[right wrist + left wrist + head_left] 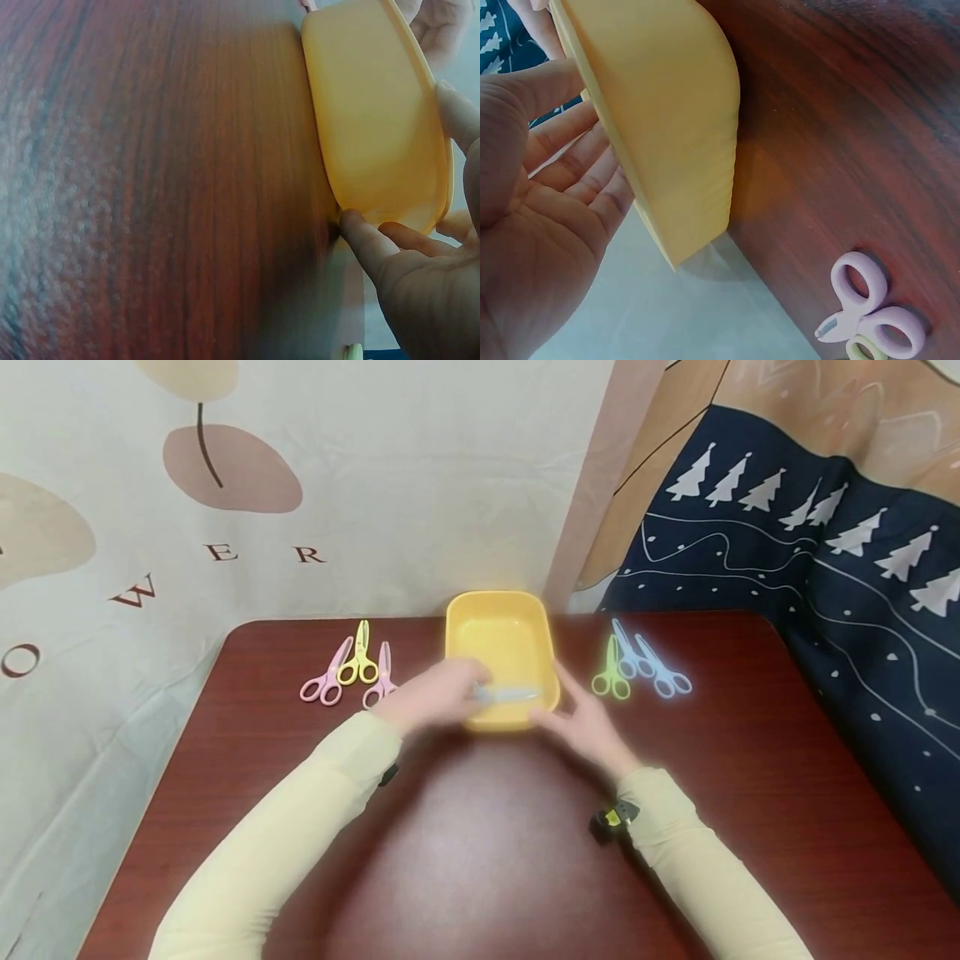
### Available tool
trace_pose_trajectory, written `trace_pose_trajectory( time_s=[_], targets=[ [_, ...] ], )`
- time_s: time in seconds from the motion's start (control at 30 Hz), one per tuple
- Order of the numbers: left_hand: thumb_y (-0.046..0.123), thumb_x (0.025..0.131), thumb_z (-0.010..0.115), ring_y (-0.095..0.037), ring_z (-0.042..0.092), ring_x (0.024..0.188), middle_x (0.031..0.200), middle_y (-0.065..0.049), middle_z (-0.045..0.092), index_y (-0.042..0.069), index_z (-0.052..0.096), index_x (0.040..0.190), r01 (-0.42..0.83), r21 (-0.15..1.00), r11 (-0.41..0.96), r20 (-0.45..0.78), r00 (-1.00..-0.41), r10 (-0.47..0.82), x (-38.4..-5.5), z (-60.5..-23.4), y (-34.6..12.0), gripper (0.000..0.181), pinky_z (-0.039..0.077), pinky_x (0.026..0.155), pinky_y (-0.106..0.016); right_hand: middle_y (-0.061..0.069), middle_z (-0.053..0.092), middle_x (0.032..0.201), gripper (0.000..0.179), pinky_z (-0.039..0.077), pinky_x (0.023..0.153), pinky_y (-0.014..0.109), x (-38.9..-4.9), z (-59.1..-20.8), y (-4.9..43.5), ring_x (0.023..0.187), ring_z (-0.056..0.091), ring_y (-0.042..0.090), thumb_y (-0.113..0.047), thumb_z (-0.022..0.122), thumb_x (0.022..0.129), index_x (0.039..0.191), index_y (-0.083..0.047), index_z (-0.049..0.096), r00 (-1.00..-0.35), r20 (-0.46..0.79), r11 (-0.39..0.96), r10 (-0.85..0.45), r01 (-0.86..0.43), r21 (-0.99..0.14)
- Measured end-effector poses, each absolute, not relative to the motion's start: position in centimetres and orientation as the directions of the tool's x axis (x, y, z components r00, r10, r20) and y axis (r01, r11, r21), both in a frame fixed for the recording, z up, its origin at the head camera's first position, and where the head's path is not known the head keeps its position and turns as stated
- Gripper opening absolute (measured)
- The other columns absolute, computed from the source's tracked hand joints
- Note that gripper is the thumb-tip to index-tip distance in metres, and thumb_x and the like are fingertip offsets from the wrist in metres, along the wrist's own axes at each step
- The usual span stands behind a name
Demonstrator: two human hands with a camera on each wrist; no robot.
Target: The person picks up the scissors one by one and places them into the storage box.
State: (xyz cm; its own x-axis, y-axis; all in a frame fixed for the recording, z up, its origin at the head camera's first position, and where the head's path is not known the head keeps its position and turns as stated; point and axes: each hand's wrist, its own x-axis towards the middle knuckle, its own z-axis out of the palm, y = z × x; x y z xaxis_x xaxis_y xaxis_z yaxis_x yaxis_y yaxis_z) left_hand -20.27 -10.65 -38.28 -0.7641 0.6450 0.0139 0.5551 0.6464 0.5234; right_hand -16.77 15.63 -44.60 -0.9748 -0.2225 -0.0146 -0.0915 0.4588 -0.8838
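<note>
With the right hand (587, 724) spread wide against the yellow tray (498, 647) beside its fingers, the pale scissors (513, 694), just past the left hand's (441, 693) blurred fingers, whose grip I couldn't tell, seemed best lowered gently, blades clear of the right thumb.

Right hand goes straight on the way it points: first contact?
The yellow tub. The right hand's fingers look to be against its outer wall in the right wrist view, so it would probably push that wall straight away. Exact contact depth is hard to judge.
</note>
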Motion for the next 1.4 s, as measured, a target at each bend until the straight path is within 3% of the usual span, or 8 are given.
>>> trace_pose_trajectory(
  time_s=[0.23, 0.57, 0.93, 1.23, 1.4],
  targets=[
    [0.01, 0.094, 0.07, -0.03, 0.063, 0.099, 0.106, -0.017, 0.07, -0.002, 0.07, 0.111, 0.567, 0.515, 0.643, 0.077, -0.777, 0.624, -19.5, -38.1, -11.5, 0.022, 0.051, 0.094, -0.045, -0.004, 0.032, 0.166, 0.094, 0.034, 0.119, 0.046, -17.0, -44.7, 15.7, 0.151, 0.035, 0.023, -0.042, 0.081, 0.089, 0.164, -0.039, 0.023, -0.972, -0.006, 0.463, -0.234, -0.106, -0.88],
    [0.014, 0.089, 0.074, -0.03, 0.06, 0.102, 0.105, -0.009, 0.065, 0.008, 0.068, 0.105, 0.604, 0.501, 0.62, 0.163, -0.769, 0.618, -18.8, -38.1, -12.9, 0.018, 0.048, 0.096, -0.043, -0.005, 0.031, 0.167, 0.096, 0.032, 0.12, 0.047, -16.9, -44.8, 15.8, 0.152, 0.034, 0.024, -0.048, 0.08, 0.088, 0.163, -0.04, 0.022, -0.972, -0.015, 0.467, -0.235, -0.1, -0.879],
    [0.014, 0.092, 0.074, -0.028, 0.058, 0.122, 0.125, -0.014, 0.065, 0.0, 0.067, 0.125, 0.581, 0.496, 0.645, 0.207, -0.801, 0.562, -18.7, -38.5, -15.1, 0.037, 0.042, 0.111, -0.043, -0.007, 0.029, 0.167, 0.095, 0.029, 0.122, 0.047, -17.0, -44.7, 15.7, 0.153, 0.03, 0.021, -0.044, 0.081, 0.089, 0.164, -0.038, 0.023, -0.974, -0.03, 0.463, -0.225, -0.08, -0.883],
    [0.015, 0.091, 0.076, -0.033, 0.057, 0.123, 0.131, -0.017, 0.063, -0.001, 0.063, 0.134, 0.511, 0.496, 0.702, 0.183, -0.852, 0.491, -18.6, -38.9, -17.0, 0.047, 0.044, 0.109, -0.048, -0.007, 0.029, 0.167, 0.096, 0.029, 0.122, 0.047, -17.0, -44.7, 15.8, 0.153, 0.03, 0.021, -0.045, 0.081, 0.088, 0.164, -0.035, 0.024, -0.975, -0.017, 0.466, -0.222, -0.09, -0.88],
    [0.013, 0.091, 0.075, -0.036, 0.062, 0.114, 0.13, -0.02, 0.062, -0.003, 0.061, 0.134, 0.473, 0.504, 0.723, 0.183, -0.876, 0.446, -18.5, -39.3, -18.1, 0.049, 0.054, 0.096, -0.048, -0.006, 0.028, 0.168, 0.097, 0.029, 0.122, 0.047, -17.0, -44.7, 15.7, 0.153, 0.03, 0.022, -0.046, 0.081, 0.088, 0.164, -0.034, 0.023, -0.973, -0.018, 0.464, -0.229, -0.092, -0.881]
  ],
)
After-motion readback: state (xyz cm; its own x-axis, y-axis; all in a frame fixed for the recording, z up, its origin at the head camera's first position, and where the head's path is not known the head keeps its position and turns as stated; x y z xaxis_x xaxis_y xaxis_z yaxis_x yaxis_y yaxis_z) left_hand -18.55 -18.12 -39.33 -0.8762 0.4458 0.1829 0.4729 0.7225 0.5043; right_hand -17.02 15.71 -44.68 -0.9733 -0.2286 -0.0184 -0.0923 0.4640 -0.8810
